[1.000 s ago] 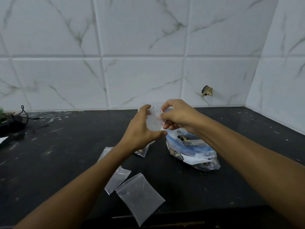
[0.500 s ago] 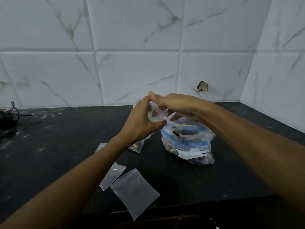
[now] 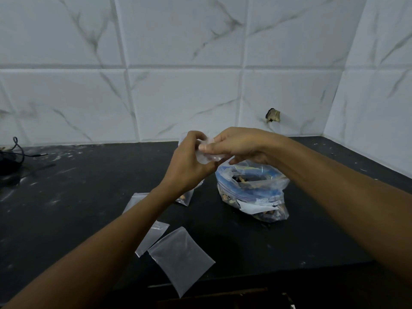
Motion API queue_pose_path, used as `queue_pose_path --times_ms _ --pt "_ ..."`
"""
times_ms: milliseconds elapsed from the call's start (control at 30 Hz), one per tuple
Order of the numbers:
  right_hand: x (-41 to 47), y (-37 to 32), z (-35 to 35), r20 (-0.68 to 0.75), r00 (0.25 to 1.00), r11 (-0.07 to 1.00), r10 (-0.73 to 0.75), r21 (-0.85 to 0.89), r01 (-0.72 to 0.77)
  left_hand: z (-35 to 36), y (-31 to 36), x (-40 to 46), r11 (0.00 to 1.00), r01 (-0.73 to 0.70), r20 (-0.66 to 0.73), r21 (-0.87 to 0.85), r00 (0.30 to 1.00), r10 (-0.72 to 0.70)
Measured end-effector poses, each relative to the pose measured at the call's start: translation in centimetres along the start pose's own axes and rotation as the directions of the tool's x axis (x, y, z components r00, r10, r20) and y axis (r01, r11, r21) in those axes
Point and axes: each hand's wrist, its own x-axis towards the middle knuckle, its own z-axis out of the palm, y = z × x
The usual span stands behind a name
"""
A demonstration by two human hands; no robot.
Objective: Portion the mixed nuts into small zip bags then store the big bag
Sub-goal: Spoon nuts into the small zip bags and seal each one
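Note:
Both hands meet above the black counter [image 3: 66, 197], holding one small clear zip bag [image 3: 205, 156] between them. My left hand [image 3: 189, 161] grips its left side and my right hand [image 3: 238, 146] pinches its top edge with thumb and fingers. Just below the right hand stands the big bag of mixed nuts [image 3: 254, 192], its blue zip mouth open and nuts showing inside. A small bag holding a few nuts [image 3: 185, 198] lies partly hidden under my left wrist. Two empty small bags [image 3: 180, 257] [image 3: 153, 237] lie flat near the counter's front edge.
Another flat empty bag [image 3: 136, 200] peeks out left of my left forearm. A dark cable and object [image 3: 13, 157] sit at the far left of the counter. White marble-look tiles form the back wall and the right corner wall [image 3: 379, 85].
The hands shifted slightly on the small bag; my right fingers now pinch along its top edge, closer to my left hand. The view dipped a little.

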Motion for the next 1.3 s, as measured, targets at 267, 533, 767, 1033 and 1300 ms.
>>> queue_pose_path --times_ms 267,533,767,1033,1300 --pt "-0.3 0.3 -0.4 0.173 0.985 0.999 -0.021 0.032 0.015 -0.7 0.5 0.1 0.993 -0.016 0.111 -0.119 0.993 0.029" --pt "-0.6 0.4 -0.7 0.247 0.965 0.990 -0.086 -0.087 0.110 -2.4 0.3 0.7 0.888 0.242 0.340 -0.392 0.935 -0.104" --pt "-0.7 0.7 -1.4 0.226 0.968 0.994 -0.105 0.051 0.096 -3.2 -0.7 -0.4 0.843 0.393 0.625 -0.367 0.776 -0.090" --pt "-0.6 0.5 -1.3 0.308 0.951 0.999 0.033 -0.020 -0.028 -2.8 -0.3 -0.5 0.848 0.387 0.644 -0.362 0.761 -0.073" --pt "-1.3 -0.4 -0.8 0.366 0.915 0.975 0.172 -0.197 -0.104 -3.4 1.0 -0.2 0.781 0.395 0.690 -0.483 0.721 0.062"
